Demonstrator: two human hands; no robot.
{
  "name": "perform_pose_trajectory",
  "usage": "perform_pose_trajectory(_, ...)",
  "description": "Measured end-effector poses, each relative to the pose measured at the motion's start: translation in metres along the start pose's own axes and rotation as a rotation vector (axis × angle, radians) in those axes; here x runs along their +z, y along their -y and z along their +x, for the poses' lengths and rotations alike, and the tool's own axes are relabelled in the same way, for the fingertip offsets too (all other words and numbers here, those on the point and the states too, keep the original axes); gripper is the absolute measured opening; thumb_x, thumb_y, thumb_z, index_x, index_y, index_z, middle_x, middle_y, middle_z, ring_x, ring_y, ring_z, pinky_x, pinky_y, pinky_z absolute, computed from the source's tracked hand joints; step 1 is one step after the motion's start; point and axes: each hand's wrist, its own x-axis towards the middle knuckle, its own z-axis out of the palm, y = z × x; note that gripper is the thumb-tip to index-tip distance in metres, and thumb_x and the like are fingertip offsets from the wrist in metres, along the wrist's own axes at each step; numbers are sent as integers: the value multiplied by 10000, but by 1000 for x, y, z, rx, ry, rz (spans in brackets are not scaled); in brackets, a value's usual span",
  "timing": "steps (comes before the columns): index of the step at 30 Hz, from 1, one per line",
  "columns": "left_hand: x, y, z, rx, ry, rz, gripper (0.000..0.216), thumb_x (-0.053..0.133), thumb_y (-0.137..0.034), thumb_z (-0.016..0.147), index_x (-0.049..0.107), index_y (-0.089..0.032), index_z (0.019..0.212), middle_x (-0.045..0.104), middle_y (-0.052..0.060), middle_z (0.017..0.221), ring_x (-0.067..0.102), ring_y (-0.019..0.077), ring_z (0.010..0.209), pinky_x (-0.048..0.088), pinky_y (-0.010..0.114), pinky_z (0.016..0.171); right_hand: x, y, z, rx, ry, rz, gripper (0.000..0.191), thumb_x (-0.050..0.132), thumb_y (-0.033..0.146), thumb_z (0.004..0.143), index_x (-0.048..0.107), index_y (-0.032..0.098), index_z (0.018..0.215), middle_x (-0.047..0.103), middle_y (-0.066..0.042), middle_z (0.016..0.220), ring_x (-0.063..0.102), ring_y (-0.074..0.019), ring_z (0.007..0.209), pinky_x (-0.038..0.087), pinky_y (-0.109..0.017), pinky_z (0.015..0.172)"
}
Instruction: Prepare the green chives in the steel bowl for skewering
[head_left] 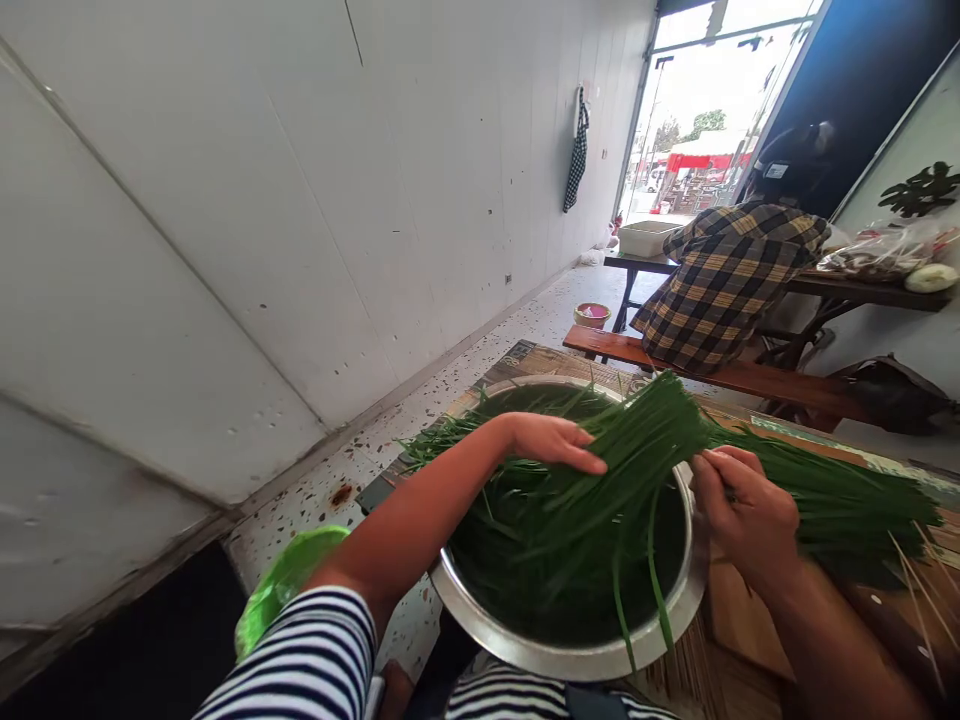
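A bunch of garlic chives slants over a wide metal basin holding dark water and more loose green leaves. My left hand grips the bunch from the left, its far fingers hidden by the leaves. At the evened end of the bunch, my right hand has its fingers closed on the leaves by the basin's right rim. A few long blades hang down over the near rim. To the right, a larger pile of chives lies on the wooden table.
Thin sticks lie at the table's right. A green-lined bin stands on the floor at left. Ahead, a person in a plaid shirt sits on a red bench. A white wall runs along the left side.
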Motion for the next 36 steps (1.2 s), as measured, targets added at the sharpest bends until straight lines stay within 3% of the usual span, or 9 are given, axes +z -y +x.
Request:
perform_pose_trajectory(4,-16,3,-12,-268,345,100,293,793,-441,498,666,-177,516,572,26,450,551,171,460,446,276,423,-4,-1,11,50,259,51,266,476,388,829,678,233,753,681,-20,734,628,-172,701,481,-282,610)
perform_pose_trajectory(5,-21,5,-15,-293,356,109,308,784,-464,500,667,-179,509,580,31,451,555,173,454,442,274,417,-3,-2,12,46,281,52,272,479,390,820,683,227,745,685,-26,754,629,-173,705,483,-285,609)
perform_pose_trajectory(7,-30,10,-18,-257,170,142,310,796,-462,462,664,-183,485,574,21,431,544,155,434,414,243,408,1,-5,13,12,255,7,273,490,382,798,686,217,705,688,-53,836,627,-200,788,490,-324,685)
perform_pose_trajectory(10,-43,20,-15,-98,-337,276,280,814,-403,418,642,-183,430,542,0,393,483,92,403,344,195,409,6,-11,10,-60,239,-86,275,497,361,782,680,214,640,671,-81,940,593,-239,906,466,-402,805)
perform_pose_trajectory(14,-48,37,10,112,-732,512,229,709,-414,606,717,-185,601,614,12,526,495,99,509,346,204,501,4,-14,9,-104,283,-92,272,492,352,783,675,217,634,652,-83,991,568,-245,949,457,-421,830)
perform_pose_trajectory(17,-37,46,35,139,-738,617,170,654,-327,683,738,-187,728,657,32,645,534,125,598,376,219,572,3,-11,11,-108,263,-76,280,483,346,774,663,214,606,654,-86,985,566,-251,946,461,-429,820)
perform_pose_trajectory(24,-2,51,62,-38,-758,729,212,668,-364,679,716,-158,666,658,91,682,581,192,679,430,277,667,11,-4,9,-97,240,-69,259,492,321,761,657,218,590,658,-81,963,571,-236,944,465,-411,830)
perform_pose_trajectory(33,-10,48,61,-79,-624,647,182,674,-270,657,730,-136,767,666,74,718,568,162,630,437,262,628,16,-1,7,-114,207,-67,257,493,315,787,667,201,637,662,-98,955,581,-229,931,472,-393,811)
perform_pose_trajectory(36,-9,44,59,-73,-647,604,137,654,-193,657,729,-132,754,668,69,712,565,149,630,440,250,632,18,-3,6,-115,212,-71,269,486,315,800,668,193,645,658,-105,962,572,-232,944,466,-398,821)
